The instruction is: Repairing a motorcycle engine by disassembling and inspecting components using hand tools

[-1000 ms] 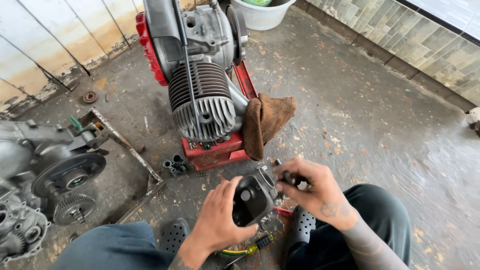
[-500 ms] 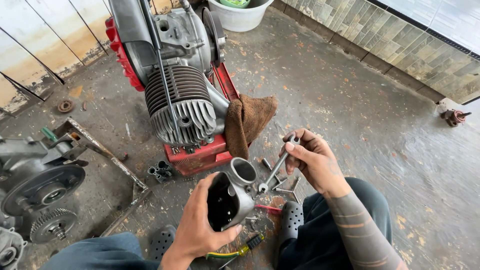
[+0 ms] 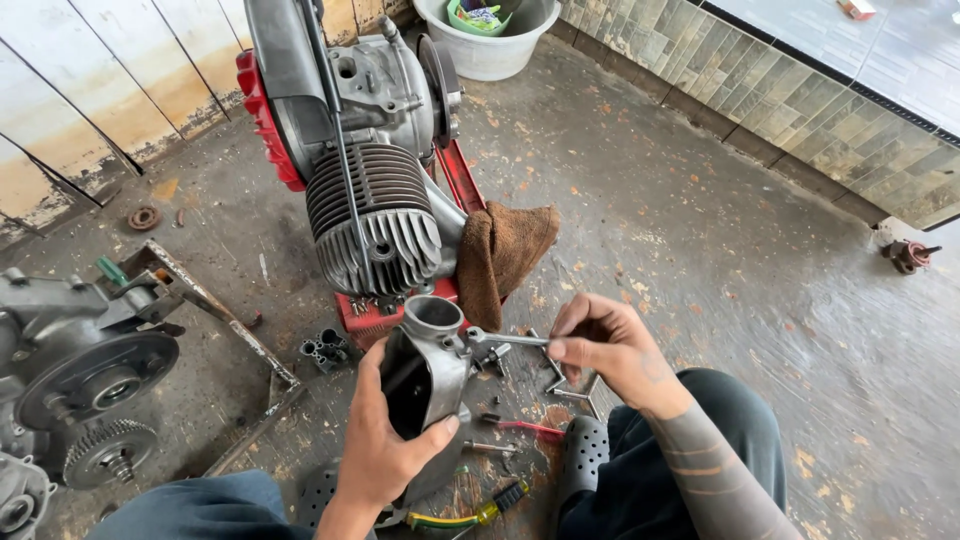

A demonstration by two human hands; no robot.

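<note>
My left hand grips a grey metal carburettor housing, held upright with its round opening on top and its dark hollow side facing me. My right hand holds a thin metal wrench whose head sits against a fitting on the housing's right side. Both hands hover over the floor between my knees. Just beyond them stands a finned engine on a red stand, with a brown rag draped beside it.
Loose tools lie on the concrete under my hands: a red-handled screwdriver, a yellow-green screwdriver, small wrenches. An engine casing with gears sits left, sockets near the stand, a white bucket at the back, a tiled step on the right.
The wrench has come down from a raised angle to lie level against the housing's fitting. The housing is turned more upright in my left hand. The view has shifted.
</note>
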